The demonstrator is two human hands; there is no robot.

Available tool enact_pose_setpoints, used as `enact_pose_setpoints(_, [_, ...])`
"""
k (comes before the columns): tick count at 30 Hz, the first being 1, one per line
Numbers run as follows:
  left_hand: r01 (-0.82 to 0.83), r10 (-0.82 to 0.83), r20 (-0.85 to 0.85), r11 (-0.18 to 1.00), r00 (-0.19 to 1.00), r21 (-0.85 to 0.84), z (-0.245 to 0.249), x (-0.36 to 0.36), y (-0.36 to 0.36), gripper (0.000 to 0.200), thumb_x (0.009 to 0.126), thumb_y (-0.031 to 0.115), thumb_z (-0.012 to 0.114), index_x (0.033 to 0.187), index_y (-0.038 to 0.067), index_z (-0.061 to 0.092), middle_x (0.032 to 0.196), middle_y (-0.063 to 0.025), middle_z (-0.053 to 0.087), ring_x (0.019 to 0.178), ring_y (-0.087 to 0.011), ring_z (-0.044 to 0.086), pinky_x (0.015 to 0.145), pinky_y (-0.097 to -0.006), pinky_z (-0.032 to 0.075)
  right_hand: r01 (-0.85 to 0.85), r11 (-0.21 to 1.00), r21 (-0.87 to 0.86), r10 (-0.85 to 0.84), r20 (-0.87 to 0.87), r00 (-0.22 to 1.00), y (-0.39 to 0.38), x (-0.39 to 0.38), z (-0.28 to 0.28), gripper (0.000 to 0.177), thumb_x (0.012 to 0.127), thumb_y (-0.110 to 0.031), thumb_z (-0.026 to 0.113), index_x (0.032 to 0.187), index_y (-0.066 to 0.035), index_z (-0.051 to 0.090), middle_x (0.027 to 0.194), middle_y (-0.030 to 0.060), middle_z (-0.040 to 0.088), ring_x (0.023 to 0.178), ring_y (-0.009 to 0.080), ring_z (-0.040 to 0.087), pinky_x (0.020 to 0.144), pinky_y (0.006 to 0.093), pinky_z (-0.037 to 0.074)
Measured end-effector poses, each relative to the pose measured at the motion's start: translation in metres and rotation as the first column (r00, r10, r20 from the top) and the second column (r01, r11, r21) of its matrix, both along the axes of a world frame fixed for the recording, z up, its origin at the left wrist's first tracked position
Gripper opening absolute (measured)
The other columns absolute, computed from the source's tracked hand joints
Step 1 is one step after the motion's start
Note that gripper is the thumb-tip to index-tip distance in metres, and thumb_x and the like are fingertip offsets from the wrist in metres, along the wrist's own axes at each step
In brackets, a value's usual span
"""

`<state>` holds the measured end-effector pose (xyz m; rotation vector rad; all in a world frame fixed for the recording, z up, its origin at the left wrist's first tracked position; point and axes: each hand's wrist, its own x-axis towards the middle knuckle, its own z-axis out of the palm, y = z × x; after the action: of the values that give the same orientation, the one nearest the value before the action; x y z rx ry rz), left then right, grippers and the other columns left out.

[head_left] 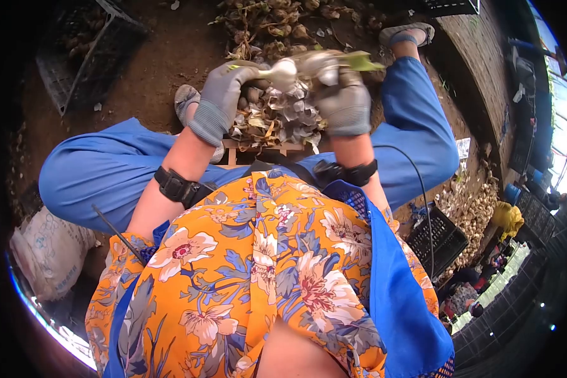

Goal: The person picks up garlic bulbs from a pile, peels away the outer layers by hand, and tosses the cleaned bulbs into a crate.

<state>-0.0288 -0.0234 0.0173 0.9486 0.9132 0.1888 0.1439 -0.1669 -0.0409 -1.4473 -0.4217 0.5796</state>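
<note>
My left hand (pixel 227 93), in a grey knit glove, is closed around the green stem of a white garlic bulb (pixel 283 74). The bulb points right, toward the other hand. My right hand (pixel 345 104), gloved the same way, is smeared by motion. It appears closed on a second garlic bulb (pixel 326 70) with dry husk and a green leaf end (pixel 363 61). Whether the two bulbs touch is hard to make out. Beneath both hands lies a heap of loose garlic skins (pixel 283 120) on the ground between my legs.
Beyond my hands is a pile of unpeeled garlic (pixel 264 28). A black plastic crate (pixel 75 63) stands at the upper left, another crate (pixel 438 239) at the right. Many garlic bulbs (pixel 472 208) lie along the right side. A white sack (pixel 53 252) sits at the left.
</note>
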Motion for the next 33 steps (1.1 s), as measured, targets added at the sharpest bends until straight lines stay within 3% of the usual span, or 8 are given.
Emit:
enact_pose_setpoints(4, [-0.153, 0.151, 0.035, 0.987, 0.988, 0.053, -0.008, -0.009, 0.008, 0.021, 0.095, 0.013, 0.050, 0.107, 0.003, 0.064, 0.087, -0.0073, 0.068, 0.067, -0.0073, 0.063, 0.055, -0.0186, 0.050, 0.026, 0.999, 0.037, -0.013, -0.324, 0.946, -0.033, 0.065, 0.040, 0.021, 0.092, -0.005, 0.050, 0.109, 0.005, 0.058, 0.088, 0.0102, 0.062, 0.078, 0.0194, 0.061, 0.070, 0.0281, 0.051])
enact_pose_setpoints(6, [-0.101, 0.092, 0.102, 0.991, 0.991, 0.088, -0.004, -0.005, 0.004, 0.022, 0.096, 0.013, 0.051, 0.111, 0.002, 0.062, 0.093, -0.0087, 0.068, 0.073, -0.0102, 0.064, 0.061, -0.0213, 0.053, -0.345, 0.812, -0.471, 0.433, 0.088, 0.897, -0.036, 0.066, 0.027, 0.032, 0.089, -0.015, 0.060, 0.115, 0.004, 0.057, 0.091, 0.0116, 0.064, 0.080, 0.0219, 0.062, 0.074, 0.0302, 0.051])
enact_pose_setpoints(8, [-0.097, 0.092, 0.144, 0.995, 0.985, 0.029, -0.010, -0.001, 0.002, 0.022, 0.096, 0.015, 0.053, 0.111, 0.002, 0.062, 0.093, -0.0081, 0.068, 0.075, -0.0114, 0.064, 0.062, -0.0221, 0.053, -0.094, 0.655, -0.750, 0.614, 0.456, 0.644, -0.024, 0.045, 0.025, 0.039, 0.087, -0.020, 0.063, 0.119, 0.001, 0.056, 0.099, 0.0156, 0.065, 0.088, 0.0259, 0.063, 0.080, 0.0339, 0.050])
enact_pose_setpoints(12, [-0.075, 0.055, 0.151, 0.989, 0.987, 0.129, -0.015, -0.001, -0.004, 0.023, 0.095, 0.019, 0.056, 0.109, 0.002, 0.063, 0.090, -0.0052, 0.068, 0.071, -0.0088, 0.063, 0.061, -0.0210, 0.051, -0.193, 0.922, -0.335, 0.320, 0.381, 0.867, 0.021, -0.011, 0.035, 0.031, 0.083, -0.021, 0.068, 0.108, -0.003, 0.063, 0.099, 0.0165, 0.064, 0.093, 0.0334, 0.061, 0.083, 0.0379, 0.049])
enact_pose_setpoints(15, [-0.012, -0.014, 0.108, 0.971, 0.994, 0.240, -0.003, 0.004, -0.013, 0.020, 0.094, 0.017, 0.058, 0.107, 0.002, 0.064, 0.087, -0.0028, 0.067, 0.068, -0.0064, 0.060, 0.062, -0.0205, 0.050, -0.113, 0.927, -0.357, 0.349, 0.715, 0.606, 0.036, -0.030, 0.043, 0.014, 0.080, -0.011, 0.065, 0.094, -0.008, 0.063, 0.089, 0.0118, 0.062, 0.083, 0.0322, 0.059, 0.071, 0.0405, 0.049])
enact_pose_setpoints(26, [-0.030, -0.006, 0.124, 0.959, 0.992, 0.282, -0.014, -0.002, -0.012, 0.021, 0.095, 0.009, 0.053, 0.112, 0.000, 0.060, 0.090, -0.0057, 0.066, 0.071, -0.0066, 0.061, 0.065, -0.0205, 0.051, -0.177, 0.884, -0.433, 0.414, 0.548, 0.727, 0.034, -0.022, 0.031, 0.013, 0.076, -0.009, 0.062, 0.089, -0.009, 0.060, 0.086, 0.0119, 0.061, 0.082, 0.0318, 0.060, 0.069, 0.0418, 0.049])
enact_pose_setpoints(28, [0.001, -0.032, 0.093, 0.949, 0.995, 0.315, -0.013, -0.001, -0.012, 0.021, 0.095, 0.008, 0.052, 0.112, 0.000, 0.060, 0.090, -0.0066, 0.066, 0.071, -0.0069, 0.061, 0.064, -0.0205, 0.051, -0.068, 0.900, -0.430, 0.413, 0.795, 0.444, 0.031, -0.028, 0.043, 0.012, 0.076, -0.010, 0.063, 0.087, -0.008, 0.060, 0.085, 0.0134, 0.061, 0.080, 0.0315, 0.060, 0.068, 0.0425, 0.049])
enact_pose_setpoints(33, [0.003, -0.059, 0.155, 0.941, 0.986, 0.339, -0.016, -0.001, -0.012, 0.021, 0.094, 0.006, 0.053, 0.112, 0.000, 0.061, 0.094, -0.0063, 0.066, 0.076, -0.0078, 0.062, 0.069, -0.0216, 0.052, 0.094, 0.780, -0.618, 0.535, 0.738, 0.413, 0.032, -0.011, 0.033, 0.011, 0.078, -0.011, 0.061, 0.088, -0.007, 0.060, 0.086, 0.0147, 0.061, 0.082, 0.0331, 0.060, 0.070, 0.0427, 0.049])
